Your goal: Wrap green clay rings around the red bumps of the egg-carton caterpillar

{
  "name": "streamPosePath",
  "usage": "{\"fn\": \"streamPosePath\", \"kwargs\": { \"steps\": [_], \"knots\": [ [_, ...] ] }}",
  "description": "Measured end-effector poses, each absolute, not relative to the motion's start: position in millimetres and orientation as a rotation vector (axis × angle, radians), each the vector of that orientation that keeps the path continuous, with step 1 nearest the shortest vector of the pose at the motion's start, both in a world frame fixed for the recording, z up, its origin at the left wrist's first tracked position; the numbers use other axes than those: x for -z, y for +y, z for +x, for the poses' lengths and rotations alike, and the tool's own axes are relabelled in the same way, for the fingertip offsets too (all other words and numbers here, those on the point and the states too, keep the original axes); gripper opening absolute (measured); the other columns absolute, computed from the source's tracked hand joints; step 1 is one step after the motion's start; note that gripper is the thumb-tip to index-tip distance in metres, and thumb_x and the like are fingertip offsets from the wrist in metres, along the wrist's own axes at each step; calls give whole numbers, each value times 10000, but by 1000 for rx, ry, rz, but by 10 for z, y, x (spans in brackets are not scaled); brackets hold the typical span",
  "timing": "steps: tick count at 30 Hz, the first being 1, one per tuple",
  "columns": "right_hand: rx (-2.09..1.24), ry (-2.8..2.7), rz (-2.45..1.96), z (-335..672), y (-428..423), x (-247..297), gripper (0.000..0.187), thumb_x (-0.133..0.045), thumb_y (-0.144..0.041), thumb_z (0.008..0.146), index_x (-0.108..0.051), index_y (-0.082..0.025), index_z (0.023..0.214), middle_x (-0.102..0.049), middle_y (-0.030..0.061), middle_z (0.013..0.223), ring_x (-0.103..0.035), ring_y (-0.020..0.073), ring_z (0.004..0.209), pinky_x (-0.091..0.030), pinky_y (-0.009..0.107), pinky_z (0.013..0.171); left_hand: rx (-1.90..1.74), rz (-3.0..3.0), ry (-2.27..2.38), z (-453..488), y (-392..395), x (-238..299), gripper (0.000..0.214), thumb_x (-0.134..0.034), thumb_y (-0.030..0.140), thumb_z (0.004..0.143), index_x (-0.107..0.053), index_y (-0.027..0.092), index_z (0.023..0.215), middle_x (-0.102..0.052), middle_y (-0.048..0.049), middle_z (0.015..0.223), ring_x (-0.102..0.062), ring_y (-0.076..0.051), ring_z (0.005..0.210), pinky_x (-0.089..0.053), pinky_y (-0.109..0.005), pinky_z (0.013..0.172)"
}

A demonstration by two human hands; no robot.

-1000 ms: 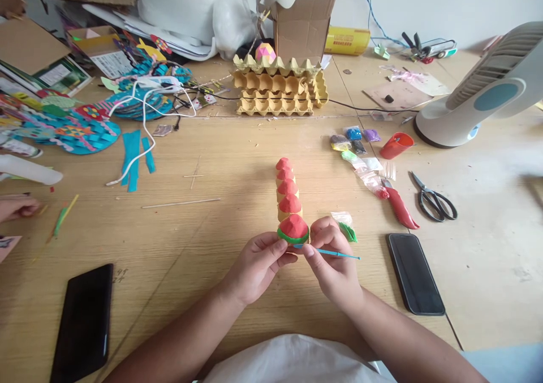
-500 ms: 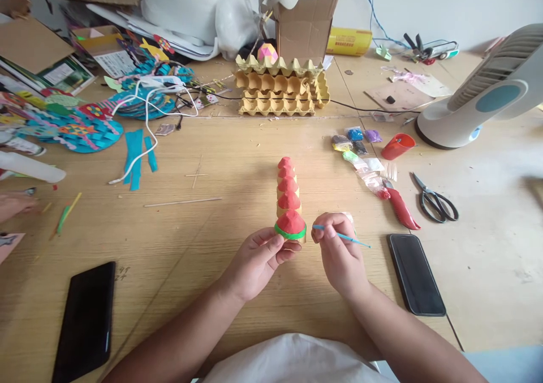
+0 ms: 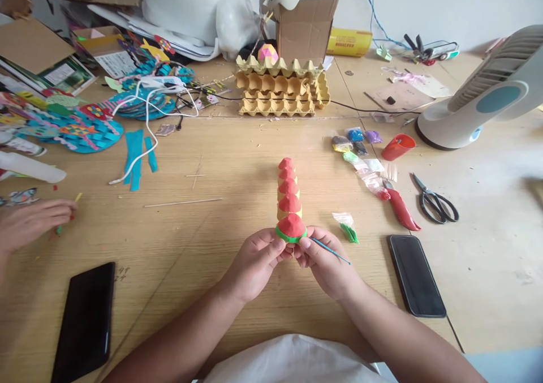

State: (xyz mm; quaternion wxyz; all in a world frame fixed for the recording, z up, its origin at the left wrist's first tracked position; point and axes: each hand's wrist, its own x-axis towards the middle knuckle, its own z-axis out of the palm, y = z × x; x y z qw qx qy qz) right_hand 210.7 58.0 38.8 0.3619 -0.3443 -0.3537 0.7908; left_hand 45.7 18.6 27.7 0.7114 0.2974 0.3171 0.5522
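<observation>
I am seeing both hands closing in together at the near end of an egg-carton strip (image 3: 289,204), mid-table, its row of red caps running away from the wearer. The nearest cap is sitting above a bright green band (image 3: 291,238). Left hand (image 3: 257,264) is pinching that end, thumb lying against the band. Right hand (image 3: 333,264) is touching the band's other side with its thumb while also holding a thin blue tool (image 3: 333,250), which is slanting outward to the right. I am failing to tell whether the strip's far end is resting on the wooden table (image 3: 203,298). Just beyond the right hand, a packet of green clay (image 3: 349,231) is lying; farther right, a dark phone (image 3: 417,275) and black-handled scissors (image 3: 436,201). At far left, a co-worker's hand (image 3: 38,220) is hovering over or touching small coloured strips; I am not making out which.
</observation>
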Motion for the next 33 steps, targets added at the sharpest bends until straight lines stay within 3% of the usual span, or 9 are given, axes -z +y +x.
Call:
{"fn": "streamPosePath", "kwargs": {
  "steps": [7,13,19,33],
  "knots": [
    [-2055,-829,-879,2059,563,-375,294,-916,-414,757,-732,-191,808,-680,-15,692,-569,96,592,-422,230,576,-1288,604,732,506,185,-267,172,-773,342,897,-783,171,896,-678,-40,777,-630,-180,745,-512,-352,724],
    [-2108,-741,-816,2041,547,-390,225,-917,-344,773,-754,-189,787,-679,-21,683,-584,85,611,-447,204,589,-1262,599,735,495,176,-260,167,-746,327,922,-792,167,904,-666,-37,786,-595,-154,754,-501,-326,736],
    [-2232,-519,-760,2041,564,-381,257,-914,-376,783,-761,-170,782,-712,-2,712,-606,75,642,-486,181,646,-1219,533,692,469,195,-253,197,-800,346,879,-787,150,891,-686,-54,814,-632,-159,783,-523,-307,767],
    [-2261,-434,-700,2039,575,-297,251,-878,-398,823,-750,-183,827,-714,-13,746,-617,68,648,-521,152,668,-1253,418,705,501,203,-306,290,-728,395,937,-780,117,873,-717,-86,826,-668,-175,779,-556,-304,760]
  ]
}}
